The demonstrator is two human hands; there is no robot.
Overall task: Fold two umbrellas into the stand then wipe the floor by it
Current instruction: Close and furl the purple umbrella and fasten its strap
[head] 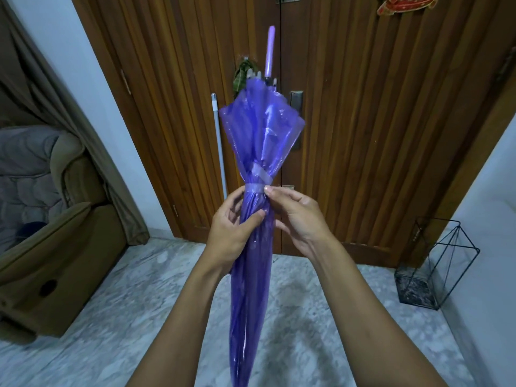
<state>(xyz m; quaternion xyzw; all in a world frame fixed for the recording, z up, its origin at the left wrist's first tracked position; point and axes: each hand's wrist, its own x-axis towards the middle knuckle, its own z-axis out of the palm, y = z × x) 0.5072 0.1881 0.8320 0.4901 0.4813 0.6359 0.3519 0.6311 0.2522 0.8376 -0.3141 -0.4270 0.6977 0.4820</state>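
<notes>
Left hand (231, 227) curls in a grip; right hand (296, 216) pinches above.

1 purple umbrella (261, 135); 2 hands: L hand (231, 233), R hand (296, 216); 1 wire stand (413, 289); 1 white pole (219, 141); 1 armchair (55, 247).

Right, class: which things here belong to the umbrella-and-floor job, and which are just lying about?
Job: purple umbrella, strap, left hand gripping the umbrella, right hand pinching the strap, wire stand, floor, leaning pole (possibly a mop).

Lying about: armchair, curtain, red ornament.
</notes>
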